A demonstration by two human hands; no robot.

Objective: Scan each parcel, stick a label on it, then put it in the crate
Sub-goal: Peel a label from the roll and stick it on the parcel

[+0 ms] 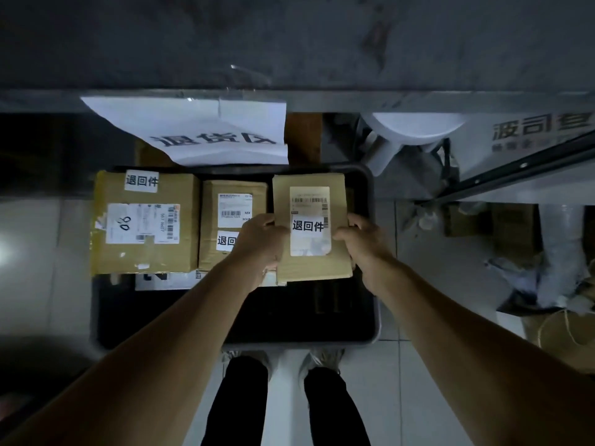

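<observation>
Your two hands hold one parcel point(314, 226) between them, just right of the middle of the frame, over the far right part of the dark crate point(375, 317). Your left hand point(260, 244) grips its left edge, fingers curled over the near corner and thumb up on the side. Your right hand point(362, 243) grips the right edge, thumb lying on the top face just beside the label and fingers wrapped round the side. Whether the parcel rests on something below or hangs in your grip cannot be told.

The parcel is a flat brown cardboard box, longer than it is wide, turned slightly so its near end swings toward the lower right. A tall white shipping label point(309, 201) with a barcode near its top runs down the face, and a smaller white sticker point(307, 225) with three bold black characters lies across it, between your thumbs.

To its left, in the middle of the frame, a second brown box point(233, 188) sits in the crate, carrying its own shipping label and a like sticker partly hidden by your left hand. Further left, a larger brown box point(145, 220) lies over the crate's left rim, with a sticker at its upper edge and a white label marked by hand. Above the crate, a white paper sign point(199, 130) with large black characters hangs from a shelf edge.
</observation>
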